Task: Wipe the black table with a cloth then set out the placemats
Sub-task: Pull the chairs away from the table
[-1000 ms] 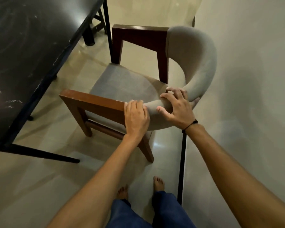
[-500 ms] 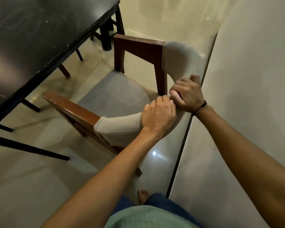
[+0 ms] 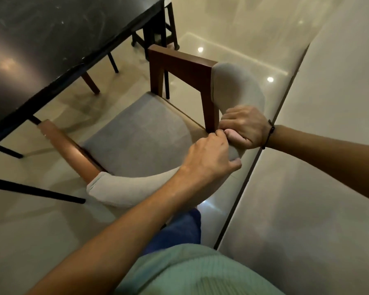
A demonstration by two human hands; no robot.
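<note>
The curved grey upholstered backrest [image 3: 241, 90] of a wooden armchair is being grasped by both hands. The left hand [image 3: 209, 156] is being wrapped over the top of the padded rail, fingers curled down its inner face and thumb hooked beneath at about 3 o'clock from the knuckles. The right hand [image 3: 243, 126] is being clenched around the same rail at 1 o'clock from the left, the two hands touching; a thin black band [image 3: 268, 133] is being worn on its wrist. A paired grip at the middle of the back is probably being used so that the chair can be steered as one piece without twisting.

The grey fabric seat [image 3: 141, 133] is being kept facing the table at 10 o'clock from the hands, with one brown wooden armrest [image 3: 60, 139] reaching under the table edge and the other dark wooden armrest [image 3: 179, 62] standing at 12 o'clock. The chair is being held in a narrow gap between table and pale glossy wall [image 3: 317, 167], which runs along the 3 o'clock side, so little room is being left for swinging it.

The black table with a faintly smeared, reflective top [image 3: 51, 39] is lying at 10 to 11 o'clock on thin black metal legs [image 3: 36, 191]. No cloth and no placemats are being shown anywhere in view. Judging from this, seating is being shifted to open access to the table edge, and wiping is not yet under way.
</note>
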